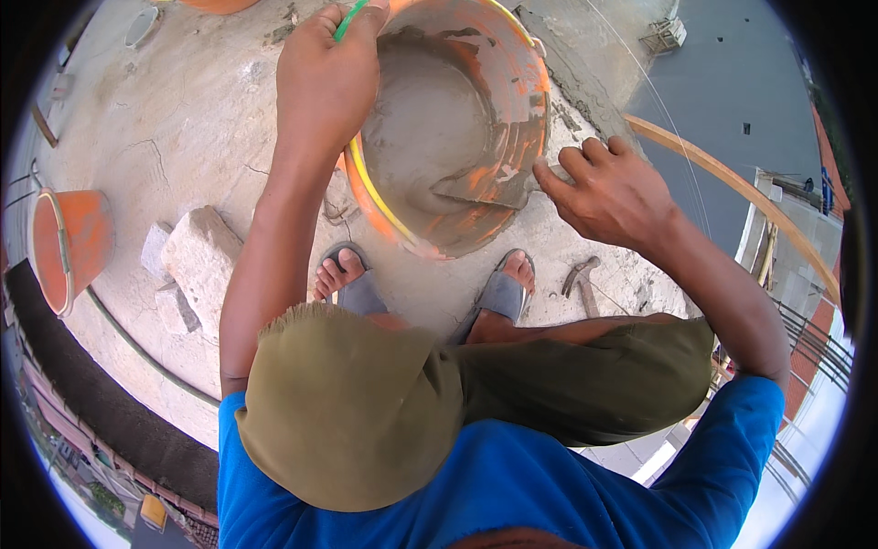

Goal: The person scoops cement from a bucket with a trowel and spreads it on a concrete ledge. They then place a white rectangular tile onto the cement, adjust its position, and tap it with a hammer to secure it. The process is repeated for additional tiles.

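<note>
Left hand (331, 78) was wrapped around a green strip (350, 18); right hand (608, 192) curled by the trowel (489, 190), hold unclear. Steady bucket (532, 87), low scraping seemed best for mortar (425, 119).

Bright daylight is flooding the concrete floor (201, 119), while fisheye distortion is curving the wooden plank (658, 134) toward the rim.

Two hands (608, 192); two orange buckets (523, 110), upper centre and left; one cut-off orange shape (219, 5), top; one trowel blade (483, 189); three stones (203, 261); two sandals (363, 295); one hammer (585, 285).
</note>
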A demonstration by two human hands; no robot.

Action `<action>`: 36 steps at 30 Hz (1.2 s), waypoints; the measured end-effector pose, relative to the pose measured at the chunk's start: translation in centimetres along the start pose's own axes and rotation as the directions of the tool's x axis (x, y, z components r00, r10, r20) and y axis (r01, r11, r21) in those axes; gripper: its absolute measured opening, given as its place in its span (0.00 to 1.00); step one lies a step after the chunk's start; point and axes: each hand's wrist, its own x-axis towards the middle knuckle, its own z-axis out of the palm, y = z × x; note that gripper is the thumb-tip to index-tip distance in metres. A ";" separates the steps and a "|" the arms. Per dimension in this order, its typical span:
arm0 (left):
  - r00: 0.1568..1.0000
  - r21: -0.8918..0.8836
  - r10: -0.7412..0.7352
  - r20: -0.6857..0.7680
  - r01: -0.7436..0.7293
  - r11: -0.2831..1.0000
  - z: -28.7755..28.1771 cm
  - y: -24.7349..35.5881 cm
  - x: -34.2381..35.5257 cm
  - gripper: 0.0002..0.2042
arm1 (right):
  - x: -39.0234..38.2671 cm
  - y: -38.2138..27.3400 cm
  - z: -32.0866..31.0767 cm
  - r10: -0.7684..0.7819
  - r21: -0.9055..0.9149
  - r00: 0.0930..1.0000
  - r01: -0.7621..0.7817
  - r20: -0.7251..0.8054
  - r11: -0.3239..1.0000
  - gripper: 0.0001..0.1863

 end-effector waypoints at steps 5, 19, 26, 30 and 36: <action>0.997 -0.115 0.069 0.016 -0.067 0.991 0.4 -0.6 0.2 0.18 | -0.5 -0.1 1.9 0.068 0.276 0.997 -0.056 -0.034 0.960 0.23; 0.993 -0.123 0.091 -0.074 -0.100 0.987 0.0 -0.6 -1.5 0.18 | -2.5 -6.2 8.3 0.053 0.871 0.917 -0.356 0.395 -0.339 0.20; 1.000 -0.242 0.008 -0.018 -0.012 0.970 -1.4 -0.9 -0.6 0.15 | -3.0 -3.2 8.6 0.267 0.989 0.959 -0.059 0.095 -0.138 0.21; 1.000 -0.370 -0.006 0.026 0.015 0.929 -5.2 -4.6 2.0 0.12 | -3.3 1.8 8.1 0.435 1.000 0.900 0.003 -0.005 0.006 0.22; 0.996 -0.383 -0.069 0.054 0.084 0.920 -9.5 -8.9 6.3 0.13 | -5.4 9.1 7.1 0.707 0.990 0.697 -0.139 0.117 -0.026 0.17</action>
